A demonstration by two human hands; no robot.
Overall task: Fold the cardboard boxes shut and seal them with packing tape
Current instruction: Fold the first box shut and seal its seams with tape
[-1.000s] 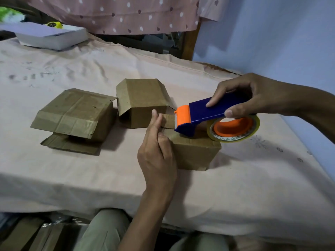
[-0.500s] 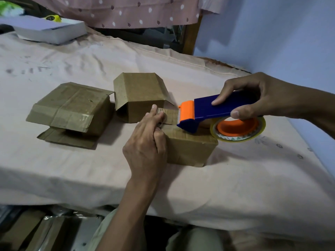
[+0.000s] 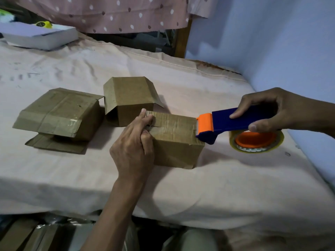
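Cloth (image 3: 181, 84), pale pink and creased, covers the table, with a blue wall (image 3: 272, 42) to the right and a spotted curtain (image 3: 112, 13) behind. Far left at the back lies a white box (image 3: 41, 38). Three cardboard boxes sit mid-table: a wide one (image 3: 58, 113) on the left with glossy tape across its top and a loose flap under it, a middle box (image 3: 128, 100) with its flaps hanging open, and the nearest box (image 3: 174, 140), folded shut. The left hand (image 3: 134, 147) presses down on that box's left end, fingers curled over the edge. The right hand (image 3: 268, 113) grips the blue tape dispenser (image 3: 235, 122), whose orange head touches the box's right top edge. Its tape roll (image 3: 257, 140) hangs just past the box.
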